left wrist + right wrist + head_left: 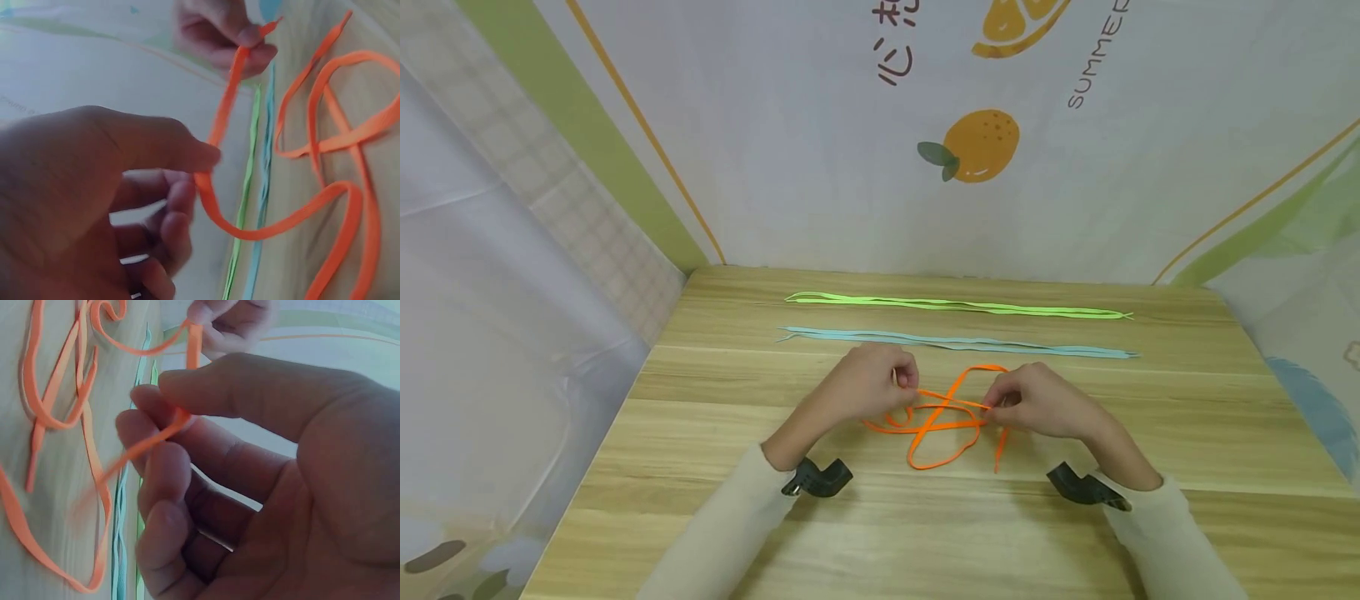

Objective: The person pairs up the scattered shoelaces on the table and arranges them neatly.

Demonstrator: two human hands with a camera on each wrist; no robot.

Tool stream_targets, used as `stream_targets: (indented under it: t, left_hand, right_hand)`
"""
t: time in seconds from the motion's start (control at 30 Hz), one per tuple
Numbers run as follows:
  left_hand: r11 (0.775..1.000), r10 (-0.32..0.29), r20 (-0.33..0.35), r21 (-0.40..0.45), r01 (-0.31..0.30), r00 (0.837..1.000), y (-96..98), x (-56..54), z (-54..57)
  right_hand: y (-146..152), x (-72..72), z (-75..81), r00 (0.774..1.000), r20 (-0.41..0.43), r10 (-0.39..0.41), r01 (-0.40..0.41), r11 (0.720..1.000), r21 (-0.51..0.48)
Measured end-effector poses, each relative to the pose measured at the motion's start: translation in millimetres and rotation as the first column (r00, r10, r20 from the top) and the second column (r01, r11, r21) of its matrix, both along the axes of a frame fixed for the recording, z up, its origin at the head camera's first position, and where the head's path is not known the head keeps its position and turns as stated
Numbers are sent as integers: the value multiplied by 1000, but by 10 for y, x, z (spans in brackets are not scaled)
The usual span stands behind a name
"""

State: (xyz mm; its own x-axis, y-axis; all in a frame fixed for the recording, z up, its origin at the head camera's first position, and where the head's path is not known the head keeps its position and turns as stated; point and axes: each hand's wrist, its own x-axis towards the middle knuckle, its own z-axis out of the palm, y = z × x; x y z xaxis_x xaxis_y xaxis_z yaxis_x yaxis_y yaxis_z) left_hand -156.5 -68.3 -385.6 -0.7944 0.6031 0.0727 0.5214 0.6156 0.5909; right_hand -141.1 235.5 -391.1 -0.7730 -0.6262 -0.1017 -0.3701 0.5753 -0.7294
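An orange shoelace (951,425) lies in loose loops on the wooden table, with one stretch raised between the two hands. My left hand (876,379) pinches this stretch between thumb and forefinger, as the left wrist view shows. Near the lace's end, my right hand (1045,400) pinches it too; a short tail of the orange lace (140,447) hangs past the right fingers, its tip blurred. The lace's other tip (337,31) rests on the table among the loops. Both hands are held just above the tabletop.
Behind the hands a light blue shoelace (962,340) lies stretched out across the table, folded into parallel strands. Farther back a yellow-green shoelace (955,306) lies the same way. A printed white cloth (820,167) hangs at the table's back edge.
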Motion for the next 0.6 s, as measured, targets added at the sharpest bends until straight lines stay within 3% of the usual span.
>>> stream_targets:
  t: [0.23, 0.4, 0.5, 0.6]
  left_hand:
    - [995, 37, 65, -90, -31, 997, -130, -58, 24]
    - [990, 42, 142, -136, -23, 989, -82, -47, 7]
    - [992, -2, 115, -127, 17, 993, -6, -18, -11]
    - [993, -93, 54, -69, 96, 994, 90, 27, -36]
  right_hand:
    - [77, 0, 57, 999, -45, 20, -21, 999, -26]
    - [9, 31, 61, 996, -54, 64, -67, 996, -59]
    - [-64, 51, 39, 992, -82, 101, -106, 993, -58]
    - [-137, 82, 33, 988, -95, 121, -126, 991, -52]
